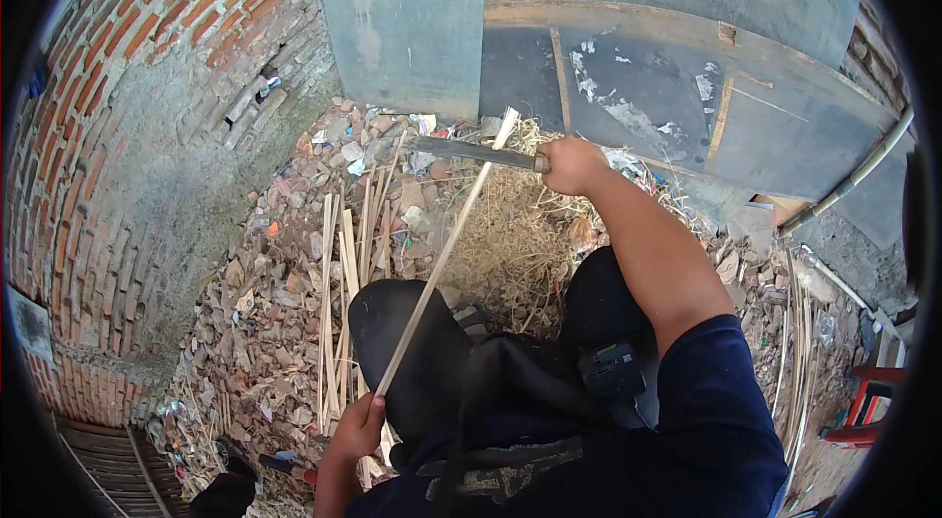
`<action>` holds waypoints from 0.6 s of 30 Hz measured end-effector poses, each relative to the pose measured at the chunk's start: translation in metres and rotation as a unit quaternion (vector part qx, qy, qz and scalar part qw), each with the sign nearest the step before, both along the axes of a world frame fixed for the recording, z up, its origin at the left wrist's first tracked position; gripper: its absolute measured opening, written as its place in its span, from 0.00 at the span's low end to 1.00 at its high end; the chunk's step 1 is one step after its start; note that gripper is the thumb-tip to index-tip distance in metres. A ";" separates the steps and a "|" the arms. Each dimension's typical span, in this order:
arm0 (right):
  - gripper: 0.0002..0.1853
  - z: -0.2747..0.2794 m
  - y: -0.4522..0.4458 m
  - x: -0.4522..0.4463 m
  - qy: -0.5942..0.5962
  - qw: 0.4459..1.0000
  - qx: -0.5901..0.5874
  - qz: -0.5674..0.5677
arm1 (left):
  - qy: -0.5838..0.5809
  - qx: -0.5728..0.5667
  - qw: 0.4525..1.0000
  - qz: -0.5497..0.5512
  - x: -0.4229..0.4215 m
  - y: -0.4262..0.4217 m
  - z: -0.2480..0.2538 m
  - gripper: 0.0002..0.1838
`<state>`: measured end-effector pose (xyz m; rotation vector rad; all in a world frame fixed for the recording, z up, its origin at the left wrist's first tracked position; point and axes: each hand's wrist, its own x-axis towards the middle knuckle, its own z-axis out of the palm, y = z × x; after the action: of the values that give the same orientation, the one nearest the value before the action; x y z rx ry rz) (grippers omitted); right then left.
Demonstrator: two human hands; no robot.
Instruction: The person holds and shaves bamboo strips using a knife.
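Note:
My left hand (361, 428) is closed around the lower end of a long, pale bamboo strip (442, 258). The strip slants up and away past my left knee, and its far end looks wider and whiter. In my right hand (573, 165) is the handle of a machete (461, 151), its dark blade pointing left. The blade crosses the strip close to the far end, apparently against it. Below the blade, a pile of curly shavings (515, 233) covers the ground between my knees.
More bamboo strips (329, 302) lie left of my knee, and another bundle (800, 361) is at the right. Rubble (260, 322) covers the ground. A brick wall (128, 175) rises left; grey panels (412, 27) stand ahead. Something red (863, 410) is at right.

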<state>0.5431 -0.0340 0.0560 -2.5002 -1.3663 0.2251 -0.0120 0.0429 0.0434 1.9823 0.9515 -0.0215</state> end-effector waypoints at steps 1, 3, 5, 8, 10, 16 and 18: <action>0.14 0.004 -0.003 0.000 0.018 1.000 -0.002 0.000 | -0.007 -0.030 0.999 0.008 -0.001 0.000 -0.004 0.24; 0.18 0.013 -0.006 -0.001 0.055 0.998 -0.004 0.004 | -0.019 -0.088 0.996 0.029 -0.005 0.002 -0.011 0.24; 0.19 0.018 -0.008 -0.004 0.066 0.998 -0.003 -0.002 | -0.030 -0.078 0.996 0.024 -0.007 0.001 -0.016 0.23; 0.18 0.014 -0.004 -0.002 0.085 0.995 -0.013 0.043 | -0.047 -0.081 0.995 0.029 -0.009 0.002 -0.021 0.23; 0.17 0.013 -0.001 -0.010 0.102 0.989 -0.030 0.100 | -0.044 -0.092 0.994 0.038 -0.006 0.000 -0.015 0.24; 0.14 0.037 0.012 -0.065 -0.013 0.970 -0.082 0.227 | -0.029 -0.081 0.995 0.043 -0.004 -0.001 -0.011 0.26; 0.14 0.034 0.014 -0.053 0.014 0.976 -0.082 0.200 | -0.019 -0.042 0.998 0.034 -0.004 -0.003 -0.010 0.26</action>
<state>0.4906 -0.0202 0.0897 -2.3075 -1.9007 0.4703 -0.0164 0.0401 0.0338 1.8664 0.9764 0.0137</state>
